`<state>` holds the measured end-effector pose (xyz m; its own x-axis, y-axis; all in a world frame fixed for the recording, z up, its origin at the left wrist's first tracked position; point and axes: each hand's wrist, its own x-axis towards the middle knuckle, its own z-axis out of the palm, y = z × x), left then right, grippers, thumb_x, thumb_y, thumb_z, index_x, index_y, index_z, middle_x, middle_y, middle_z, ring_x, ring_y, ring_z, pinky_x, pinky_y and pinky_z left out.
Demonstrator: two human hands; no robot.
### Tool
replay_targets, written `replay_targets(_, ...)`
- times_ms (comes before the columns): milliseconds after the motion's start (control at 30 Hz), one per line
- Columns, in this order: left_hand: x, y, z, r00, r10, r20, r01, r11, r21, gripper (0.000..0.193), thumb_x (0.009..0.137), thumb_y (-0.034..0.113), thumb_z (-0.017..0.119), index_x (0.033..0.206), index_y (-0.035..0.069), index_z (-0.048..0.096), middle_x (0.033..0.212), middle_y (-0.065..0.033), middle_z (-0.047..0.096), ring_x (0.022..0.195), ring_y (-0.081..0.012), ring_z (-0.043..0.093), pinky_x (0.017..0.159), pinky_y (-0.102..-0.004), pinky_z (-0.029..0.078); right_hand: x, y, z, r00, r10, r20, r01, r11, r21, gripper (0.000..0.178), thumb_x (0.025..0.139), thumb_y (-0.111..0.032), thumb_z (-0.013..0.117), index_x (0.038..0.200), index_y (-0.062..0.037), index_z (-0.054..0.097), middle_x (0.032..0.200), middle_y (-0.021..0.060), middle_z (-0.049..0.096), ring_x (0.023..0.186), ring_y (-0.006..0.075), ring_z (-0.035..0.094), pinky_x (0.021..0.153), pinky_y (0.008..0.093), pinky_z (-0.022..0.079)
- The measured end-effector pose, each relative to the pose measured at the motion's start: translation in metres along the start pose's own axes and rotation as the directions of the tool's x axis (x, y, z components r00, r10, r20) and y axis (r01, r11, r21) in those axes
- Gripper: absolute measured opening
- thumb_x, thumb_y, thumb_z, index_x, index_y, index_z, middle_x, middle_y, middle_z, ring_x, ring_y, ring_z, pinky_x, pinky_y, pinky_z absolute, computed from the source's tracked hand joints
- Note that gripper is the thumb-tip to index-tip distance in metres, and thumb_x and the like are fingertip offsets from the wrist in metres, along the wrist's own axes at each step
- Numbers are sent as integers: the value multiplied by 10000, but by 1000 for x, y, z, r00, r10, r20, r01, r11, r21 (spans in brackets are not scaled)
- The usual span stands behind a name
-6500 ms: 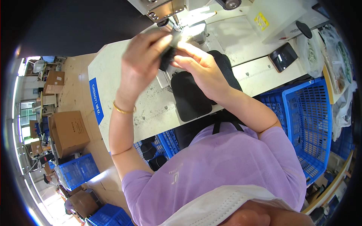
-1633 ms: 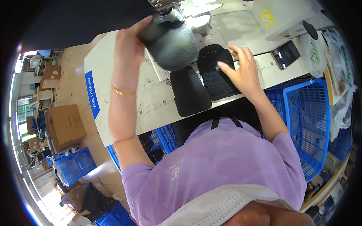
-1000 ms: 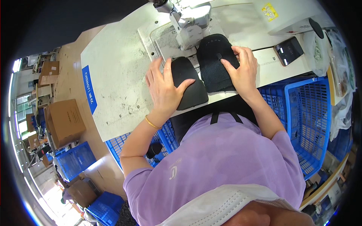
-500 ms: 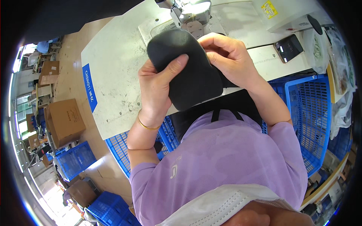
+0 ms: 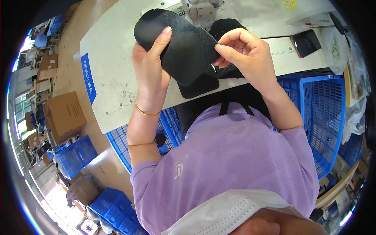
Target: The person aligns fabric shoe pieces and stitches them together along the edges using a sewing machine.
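A black insole-shaped piece (image 5: 178, 51) with a finely textured face is held up above the white table, slanting from upper left to lower right. My left hand (image 5: 150, 66) grips its left side, thumb lying on the upper face and fingers underneath. At the right edge, thumb and fingertips of my right hand (image 5: 246, 55) pinch the rim. Partly covered by the held piece, a smooth black piece (image 5: 199, 85) lies at the table's front edge. Another black piece (image 5: 227, 26) rests beyond my right hand, partly hidden by it.
Part of a sewing machine (image 5: 201, 13) stands behind the held piece. On the white table (image 5: 113, 66), a phone (image 5: 306, 43) lies at the right, near a clear plastic bag (image 5: 333, 51). Blue crates (image 5: 323, 121) flank me below the table; a cardboard box (image 5: 65, 115) sits on the left floor.
Both hands have shifted, the left one up and leftward with the black piece, which is now more slanted and shows its texture. More of the black pieces on the table has come into sight.
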<state>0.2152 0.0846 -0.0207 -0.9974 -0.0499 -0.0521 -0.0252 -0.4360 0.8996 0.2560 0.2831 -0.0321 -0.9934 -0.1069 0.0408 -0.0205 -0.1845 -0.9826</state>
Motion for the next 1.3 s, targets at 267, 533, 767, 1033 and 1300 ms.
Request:
replay_targets(267,7,4,-7,999,-46,23,46,999,25,254,866,-26,685,1106,-34,603,1028,-111,667,899,-188,668,803,-304,565,-7,-1,10,999,2,-53,-5,998,-55,73,898,-41,663,891,14,616,818,76,693,734,131,706,653,228,563)
replay_targets(533,2,-1,-12,986,114,121,-107,992,-64,237,907,-24,633,1137,19,602,1063,-87,675,946,-183,666,854,-315,559,-17,-2,11,997,-75,-16,73,989,-128,248,920,-84,652,1135,38,624,887,104,708,774,120,706,671,232,557)
replay_targets(767,13,6,-2,990,106,95,-101,994,-52,284,858,-49,694,1128,-20,609,1054,-99,677,923,-167,660,849,-294,552,-11,-17,10,1000,-9,17,12,982,-189,189,927,-96,628,1025,63,661,812,83,712,679,119,700,596,221,546)
replay_targets(1033,79,41,18,981,-2,195,-60,948,314,236,822,-4,737,1031,-61,642,949,-109,689,822,-154,661,757,-261,548,31,-30,8,1000,11,19,-12,999,38,202,946,-132,605,986,57,662,815,103,706,634,147,702,535,223,540)
replay_targets(1300,101,54,29,969,-28,246,-57,942,331,135,804,-37,727,913,5,660,871,-61,660,773,-164,653,724,-288,552,47,-31,7,999,-32,10,30,987,157,196,941,-124,615,957,70,636,823,143,715,625,168,707,530,235,552)
